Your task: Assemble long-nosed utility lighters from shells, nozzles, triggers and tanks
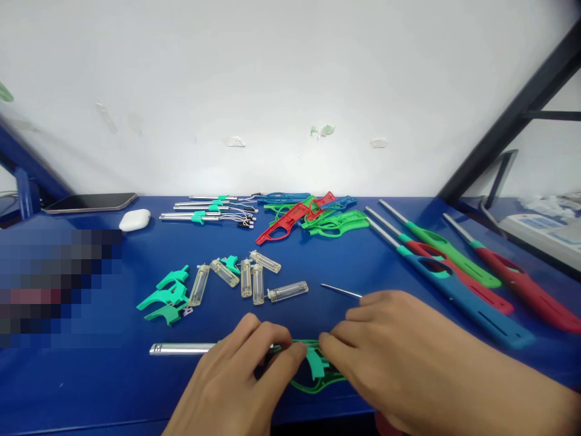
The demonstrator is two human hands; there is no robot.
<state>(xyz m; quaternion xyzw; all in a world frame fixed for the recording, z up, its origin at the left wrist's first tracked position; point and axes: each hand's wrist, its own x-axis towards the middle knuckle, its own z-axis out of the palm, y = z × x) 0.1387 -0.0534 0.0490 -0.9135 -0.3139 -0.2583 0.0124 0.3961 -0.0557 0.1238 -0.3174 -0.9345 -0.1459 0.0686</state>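
A green lighter shell lies at the near table edge, its inside facing up, with a teal trigger in it. A metal lighter tube reaches out from it to the left. My left hand is closed, its thumb and fingers pinching at the shell's left part, beside the trigger. On the shell's right part my right hand is closed, with its fingertips bent down onto it. The fingers hide much of the shell's inside. A thin metal shaft shows beyond my right hand; its other end is hidden.
Several clear fuel tanks and teal triggers lie ahead. Farther back are metal tubes with wires and coloured shell halves. Whole long lighters lie right. A phone and white case are back left.
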